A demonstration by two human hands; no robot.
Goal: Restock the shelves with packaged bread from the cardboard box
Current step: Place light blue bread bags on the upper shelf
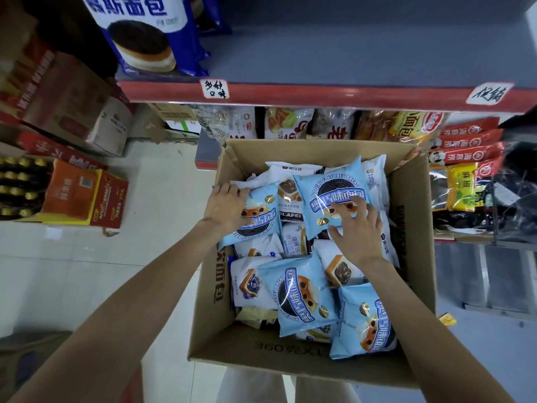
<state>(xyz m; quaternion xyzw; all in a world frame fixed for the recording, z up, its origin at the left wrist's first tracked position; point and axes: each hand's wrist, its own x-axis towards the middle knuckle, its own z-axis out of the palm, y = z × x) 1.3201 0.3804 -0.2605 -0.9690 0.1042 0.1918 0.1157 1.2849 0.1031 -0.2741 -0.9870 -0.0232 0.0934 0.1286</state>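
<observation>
The left hand (228,206) reaches down into the cardboard box (412,199) with its forearm stretched in from the lower left, palm down, fingers curled over the top edge of a light blue bread packet (255,216) that lies under its palm. To its right, past a brown and white packet (289,199) between the two hands, the right hand (359,228) comes in from the lower right, fingers spread and bent, fingertips pressing on another light blue packet (331,196) just ahead of it. More packets (302,295) lie nearer the person, below both wrists. Beyond the hands stands a shelf (319,94) with red edging.
</observation>
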